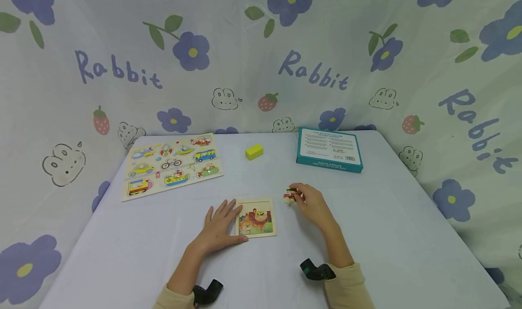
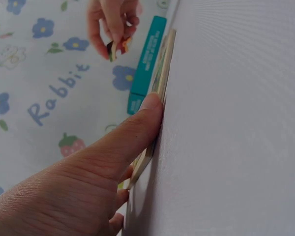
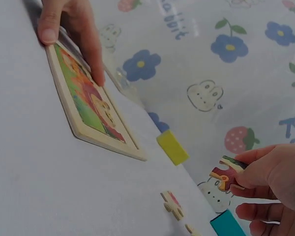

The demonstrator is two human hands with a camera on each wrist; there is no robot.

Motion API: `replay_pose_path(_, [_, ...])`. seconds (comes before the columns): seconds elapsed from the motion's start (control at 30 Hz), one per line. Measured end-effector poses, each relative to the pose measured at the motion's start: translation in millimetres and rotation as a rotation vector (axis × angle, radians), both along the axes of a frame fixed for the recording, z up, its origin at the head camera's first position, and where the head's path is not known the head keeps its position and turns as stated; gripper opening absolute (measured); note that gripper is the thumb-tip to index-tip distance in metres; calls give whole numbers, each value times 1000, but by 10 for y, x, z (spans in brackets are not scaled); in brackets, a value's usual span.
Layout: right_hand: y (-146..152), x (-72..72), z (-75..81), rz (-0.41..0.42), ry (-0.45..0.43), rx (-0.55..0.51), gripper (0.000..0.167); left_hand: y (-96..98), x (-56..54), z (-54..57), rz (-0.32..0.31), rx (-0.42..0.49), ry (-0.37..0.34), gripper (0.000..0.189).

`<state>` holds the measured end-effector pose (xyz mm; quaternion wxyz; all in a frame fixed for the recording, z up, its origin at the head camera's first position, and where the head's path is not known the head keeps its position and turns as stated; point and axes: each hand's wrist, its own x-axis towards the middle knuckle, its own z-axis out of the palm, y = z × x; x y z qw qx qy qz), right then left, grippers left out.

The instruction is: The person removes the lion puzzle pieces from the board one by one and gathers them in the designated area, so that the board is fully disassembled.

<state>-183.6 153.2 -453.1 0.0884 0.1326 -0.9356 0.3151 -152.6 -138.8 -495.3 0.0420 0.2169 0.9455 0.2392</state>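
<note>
A white cloth-covered table (image 1: 163, 245) is filling the middle and bottom of the head view. On it, a flat wooden board printed with colourful vehicles (image 1: 172, 156) is lying at left, and a thin teal box with a white label (image 1: 329, 148) is lying at upper right.

Both forearms are reaching up from the bottom edge, which is cutting off the beige sleeves. The left hand (image 1: 220, 227) is spreading straight fingers, its thumb resting along the near edge and a fingertip touching the left side of a square, pale wooden puzzle tray with an animal picture (image 1: 256, 222), lower centre. In the left wrist view the hand is hiding part of this tray, which is showing almost edge-on.

The right hand (image 1: 313, 204) is bending down right of the tray, pinching a small red-and-green wooden puzzle piece (image 3: 227, 175) between thumb and finger, which are covering part of it.

A yellow rectangular block (image 1: 254, 152) is sitting upper centre. Loose wooden pieces (image 3: 173, 206) are lying lower centre in the right wrist view, one being cut off by the frame's edge.
</note>
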Motion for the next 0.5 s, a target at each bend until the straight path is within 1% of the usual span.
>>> replay_pose_path(0.23, [142,-33,-43,-45,-20,-26,27,-1,8,-17,-8,35,29,92])
replay_pose_path(0.33, [194,-43,-58,-51,-9,-28,26,3,5,-11,-5,27,14,92])
replay_pose_path(0.5, [279,-52,-67,-72,-37,-40,26,7,5,10,2,2,-10,92])
